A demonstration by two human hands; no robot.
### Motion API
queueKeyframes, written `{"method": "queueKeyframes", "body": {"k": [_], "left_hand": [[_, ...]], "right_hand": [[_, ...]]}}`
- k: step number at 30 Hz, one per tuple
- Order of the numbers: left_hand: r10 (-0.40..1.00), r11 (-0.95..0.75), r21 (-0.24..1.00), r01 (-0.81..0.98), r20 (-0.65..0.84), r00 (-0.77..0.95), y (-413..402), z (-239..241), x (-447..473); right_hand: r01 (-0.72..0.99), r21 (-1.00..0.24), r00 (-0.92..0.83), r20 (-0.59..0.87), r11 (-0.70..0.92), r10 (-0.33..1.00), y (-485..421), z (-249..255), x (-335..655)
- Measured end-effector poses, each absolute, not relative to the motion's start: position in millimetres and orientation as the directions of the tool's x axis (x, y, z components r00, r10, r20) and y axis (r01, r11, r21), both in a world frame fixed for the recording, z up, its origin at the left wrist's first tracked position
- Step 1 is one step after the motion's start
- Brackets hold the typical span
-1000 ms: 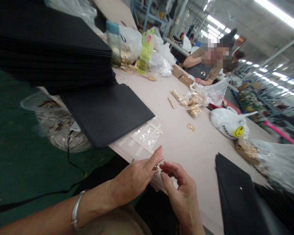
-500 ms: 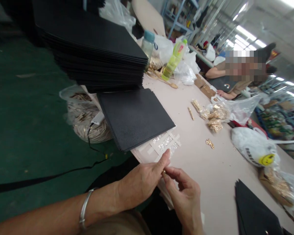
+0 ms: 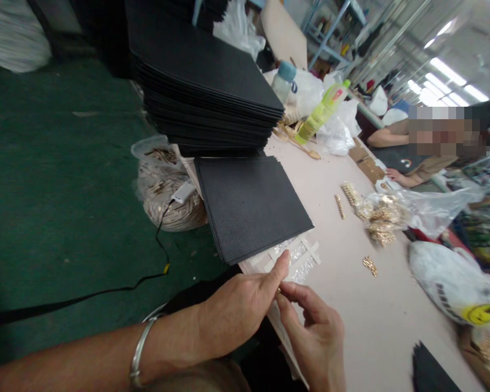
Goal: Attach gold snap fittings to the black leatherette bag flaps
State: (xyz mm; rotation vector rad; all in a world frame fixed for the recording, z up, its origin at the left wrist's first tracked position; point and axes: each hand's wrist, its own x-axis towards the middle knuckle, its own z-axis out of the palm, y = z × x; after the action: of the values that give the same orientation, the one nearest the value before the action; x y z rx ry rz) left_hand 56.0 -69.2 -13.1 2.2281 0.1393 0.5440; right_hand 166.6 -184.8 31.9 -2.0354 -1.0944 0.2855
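Observation:
My left hand (image 3: 245, 305), with a silver bangle (image 3: 141, 351) at its wrist, meets my right hand (image 3: 316, 329) just over the table's near edge. A tiny gold metal piece (image 3: 279, 291) shows between them, pinched by my right thumb and forefinger and against my left fingers. Its exact kind is too small to make out. My left thumb points up; the other left fingers are mostly hidden. Just beyond lies a short stack of black leather-like sheets (image 3: 255, 207), beside clear tape patches (image 3: 300, 258) on the tabletop. A little heap of gold pieces (image 3: 369, 266) lies to the right.
A tall stack of black sheets (image 3: 208, 81) stands at the far left of the table (image 3: 351, 316). Behind are a green bottle (image 3: 322, 113), a blue-lidded bottle (image 3: 285, 79) and bagged gold parts (image 3: 386, 218). Across the table sits a person (image 3: 412, 169). More black sheets (image 3: 430, 370) lie at lower right.
The view has swung left, so the table and stacks sit further right in the picture. My hands stay together around the small gold piece, with little visible change in grip.

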Motion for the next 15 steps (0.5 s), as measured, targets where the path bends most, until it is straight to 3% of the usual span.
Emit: {"method": "queueKeyframes", "body": {"k": [9, 15], "left_hand": [[0.302, -0.685, 0.727, -0.049, 0.345, 0.889, -59.6, -11.4, 50.6], [0.346, -0.734, 0.678, -0.043, 0.428, 0.835, -55.5, -12.4, 46.8]], "right_hand": [[0.613, -0.728, 0.582, 0.153, -0.308, 0.799, -170.2, 35.5, 166.1], [0.579, -0.747, 0.609, 0.129, -0.328, 0.782, -158.1, 34.5, 158.1]]}}
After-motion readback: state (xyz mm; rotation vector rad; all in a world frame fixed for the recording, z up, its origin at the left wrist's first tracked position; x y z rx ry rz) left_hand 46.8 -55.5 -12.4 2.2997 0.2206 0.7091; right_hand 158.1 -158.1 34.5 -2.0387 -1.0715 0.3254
